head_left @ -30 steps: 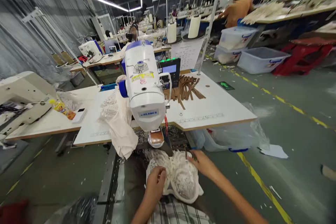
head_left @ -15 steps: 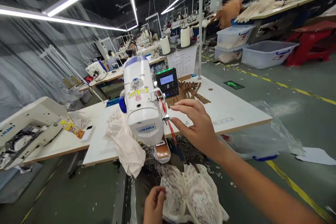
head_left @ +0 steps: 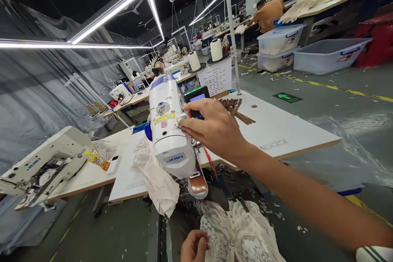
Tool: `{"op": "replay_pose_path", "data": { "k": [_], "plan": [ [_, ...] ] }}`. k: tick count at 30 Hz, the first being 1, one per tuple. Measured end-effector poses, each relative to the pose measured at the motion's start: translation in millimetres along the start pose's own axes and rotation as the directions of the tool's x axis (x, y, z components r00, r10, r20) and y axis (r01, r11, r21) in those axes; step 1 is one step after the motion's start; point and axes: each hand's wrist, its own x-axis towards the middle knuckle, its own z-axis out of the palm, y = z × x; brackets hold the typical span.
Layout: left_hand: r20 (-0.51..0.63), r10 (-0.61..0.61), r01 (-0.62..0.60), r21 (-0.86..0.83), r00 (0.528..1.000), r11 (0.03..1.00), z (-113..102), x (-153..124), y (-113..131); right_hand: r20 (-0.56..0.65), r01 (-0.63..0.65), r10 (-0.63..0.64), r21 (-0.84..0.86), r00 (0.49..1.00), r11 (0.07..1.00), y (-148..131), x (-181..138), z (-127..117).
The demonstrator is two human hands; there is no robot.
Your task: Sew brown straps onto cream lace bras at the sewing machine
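Note:
My right hand [head_left: 211, 125] is at the upper right side of the white JUKI sewing machine [head_left: 172, 147]. Its fingertips touch or nearly touch the thread guide area, bent as in a pinch; any thread between them is too fine to see. My left hand [head_left: 195, 246] is low in the view with curled fingers, against the left edge of a cream lace bra [head_left: 239, 233] lying over my lap. What those fingers hold is hidden. A beige fabric piece with lace [head_left: 161, 184] hangs over the table edge left of the machine head.
A control panel [head_left: 196, 95] stands partly behind my right hand. Brown strips [head_left: 245, 118] lie on the white table [head_left: 294, 131]. Two thread cones [head_left: 216, 50] stand behind. Another JUKI machine [head_left: 46, 159] is at left, plastic boxes [head_left: 328, 59] at right. A person [head_left: 267, 16] bends over a far table.
My right hand has moved up and left, from beside the machine's front take-up area to its upper side, now covering part of the panel. My left hand stays by the lace bra. The view has shifted slightly.

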Motion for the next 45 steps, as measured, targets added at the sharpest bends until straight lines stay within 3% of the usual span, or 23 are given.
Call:
{"op": "replay_pose_path", "data": {
  "k": [4,7,9,10,12,14,17,19,21,24,27,31,32,34,36,37,42,45],
  "plan": [
    [-0.015,0.077,-0.077,0.027,0.997,0.997,-12.9,-4.2,15.4,-0.145,0.048,-0.041,0.045,0.989,0.998,2.7,-5.0,2.9],
    [-0.03,0.177,-0.175,0.07,0.984,0.982,-36.8,-13.0,50.2,-0.18,-0.098,0.141,0.225,0.974,0.969,-2.3,-21.2,-2.4],
    [-0.05,0.309,-0.297,0.173,0.95,0.939,-61.4,-21.8,88.6,-0.037,-0.311,0.376,0.49,0.926,0.814,-7.7,-36.5,-5.8],
    [-0.043,0.403,-0.38,0.258,0.914,0.888,-75.5,-26.3,112.0,0.084,-0.415,0.474,0.629,0.877,0.657,-10.4,-44.5,-6.7],
    [0.013,0.618,-0.563,0.426,0.786,0.708,-103.7,-33.8,164.8,0.318,-0.532,0.551,0.797,0.772,0.286,-15.2,-59.6,-6.8],
    [0.099,0.813,-0.702,0.57,0.574,0.426,-125.4,-37.0,221.6,0.439,-0.533,0.526,0.845,0.729,0.034,-19.2,-71.1,-6.5],
    [0.254,0.931,-0.717,0.697,0.261,0.011,-134.1,-32.0,302.2,0.463,-0.486,0.461,0.871,0.757,-0.078,-24.2,-78.3,-9.4],
    [0.421,0.895,-0.642,0.73,0.148,-0.237,-123.4,-24.2,344.2,0.438,-0.446,0.42,0.891,0.795,-0.085,-26.8,-76.5,-14.3],
    [0.564,0.813,-0.569,0.719,0.144,-0.398,-105.6,-16.7,370.8,0.413,-0.412,0.377,0.907,0.829,-0.088,-29.1,-71.5,-20.8],
    [0.693,0.696,-0.57,0.654,0.189,-0.497,-80.8,-11.6,379.6,0.372,-0.361,0.34,0.927,0.864,-0.098,-33.1,-65.7,-31.3],
    [0.706,0.685,-0.588,0.634,0.177,-0.502,-72.4,-13.4,368.3,0.374,-0.344,0.324,0.927,0.869,-0.148,-37.1,-68.2,-39.0],
    [0.561,0.814,-0.584,0.716,0.152,-0.384,-83.9,-12.6,371.2,0.431,-0.348,0.398,0.899,0.81,-0.264,-39.0,-71.4,-39.7],
    [0.533,0.827,-0.592,0.731,0.182,-0.341,-87.8,-10.3,377.7,0.433,-0.333,0.452,0.898,0.78,-0.286,-38.6,-68.9,-38.7],
    [0.533,0.796,-0.595,0.75,0.286,-0.289,-93.5,-3.2,393.5,0.417,-0.285,0.559,0.907,0.717,-0.311,-37.4,-59.5,-36.7],
    [0.588,0.724,-0.578,0.75,0.36,-0.321,-94.6,5.1,407.2,0.383,-0.242,0.622,0.922,0.683,-0.302,-36.6,-46.7,-35.6],
    [0.608,0.703,-0.547,0.754,0.369,-0.365,-93.5,8.7,411.7,0.365,-0.231,0.632,0.93,0.683,-0.288,-36.7,-40.6,-35.6],
    [0.672,0.682,-0.326,0.739,0.289,-0.59,-84.6,16.0,413.9,0.328,-0.223,0.644,0.945,0.691,-0.241,-37.9,-26.6,-37.5],
    [0.709,0.671,-0.43,0.687,0.217,-0.587,-87.0,14.5,412.2,0.357,-0.234,0.658,0.934,0.663,-0.27,-34.2,-33.1,-34.7]
  ]
}}
